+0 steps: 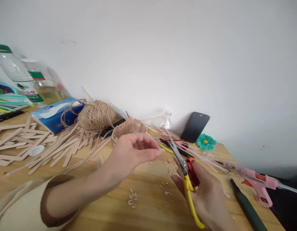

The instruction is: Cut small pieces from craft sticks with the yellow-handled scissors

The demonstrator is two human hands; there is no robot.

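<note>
My left hand (131, 150) is closed in a pinch, thumb against index finger, around a small pale chip (161, 149) that looks like thin wood. In my right hand (208, 192) are scissors (180, 160) with a red and a yellow handle loop. Their blades point up and away, just right of the pinched chip and apart from it. Below the hands, several petal-shaped pale pieces (132, 199) lie in a small group. Irregular scraps (171, 170) are scattered under the scissors. Behind my left hand stands a round container (130, 126) that seems faced with pale wood, partly hidden.
Craft sticks (15, 141), a twine ball (97, 115) and a blue tissue pack (58, 115) occupy the left, with bottles (18, 73) behind. A phone (195, 126) leans on the wall beside a green flower (206, 141). A pink glue gun (255, 181) and dark green tool (247, 205) lie right.
</note>
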